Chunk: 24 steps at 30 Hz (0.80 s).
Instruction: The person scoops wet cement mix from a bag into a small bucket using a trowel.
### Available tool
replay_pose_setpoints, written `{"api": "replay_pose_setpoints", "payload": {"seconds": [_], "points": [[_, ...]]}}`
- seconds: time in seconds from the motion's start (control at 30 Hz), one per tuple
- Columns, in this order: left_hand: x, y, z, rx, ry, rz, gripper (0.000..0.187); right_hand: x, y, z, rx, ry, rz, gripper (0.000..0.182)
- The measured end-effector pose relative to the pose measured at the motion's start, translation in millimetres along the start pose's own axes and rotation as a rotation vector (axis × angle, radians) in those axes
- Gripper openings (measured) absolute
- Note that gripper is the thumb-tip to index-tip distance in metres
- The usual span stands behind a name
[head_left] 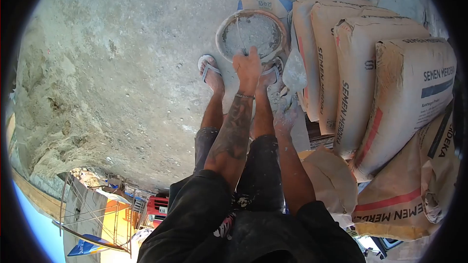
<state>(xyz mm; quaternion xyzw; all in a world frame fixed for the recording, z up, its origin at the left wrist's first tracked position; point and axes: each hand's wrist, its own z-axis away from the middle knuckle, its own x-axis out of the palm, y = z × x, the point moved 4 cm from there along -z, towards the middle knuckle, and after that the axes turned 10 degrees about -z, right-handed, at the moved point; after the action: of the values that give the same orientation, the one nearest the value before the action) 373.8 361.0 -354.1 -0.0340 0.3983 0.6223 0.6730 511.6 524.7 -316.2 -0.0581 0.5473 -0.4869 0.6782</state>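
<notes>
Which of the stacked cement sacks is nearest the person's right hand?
The leftmost upright sack, whose edge faces the bucket; the right hand, dusted grey, hangs beside its lower end, while the other sacks stand farther right.

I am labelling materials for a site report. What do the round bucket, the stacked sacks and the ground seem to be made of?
The bucket: probably plastic, though a grey dusty crust hides its surface; the left hand grips its rim. The sacks: brown paper, matte and creased, printed "SEMEN", so likely cement bags. The ground: rough, grey, pitted concrete.
</notes>
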Motion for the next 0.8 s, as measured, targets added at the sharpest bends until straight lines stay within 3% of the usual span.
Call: {"api": "replay_pose_setpoints", "payload": {"seconds": [0.2, 0.4, 0.57, 0.7, 0.8], "points": [[-28, 16, 29, 0.181, 0.074, -0.222, 0.036, -4, 6, 8, 0.065, -0.057, -0.074, 0.036], [-35, 9, 21, 0.166, 0.050, -0.385, 0.034, -4, -6, 3, 0.104, -0.098, -0.099, 0.037], [-30, -50, 26, 0.181, -0.009, -0.262, 0.033, 0, 19, 7, 0.146, -0.155, -0.026, 0.039], [-30, -59, 33, 0.330, -0.021, -0.216, 0.035, -3, 6, 3, 0.088, -0.132, -0.043, 0.039], [-25, -70, 41, 0.313, -0.095, -0.218, 0.033, -10, -4, -2, 0.103, -0.128, -0.035, 0.039]]}}
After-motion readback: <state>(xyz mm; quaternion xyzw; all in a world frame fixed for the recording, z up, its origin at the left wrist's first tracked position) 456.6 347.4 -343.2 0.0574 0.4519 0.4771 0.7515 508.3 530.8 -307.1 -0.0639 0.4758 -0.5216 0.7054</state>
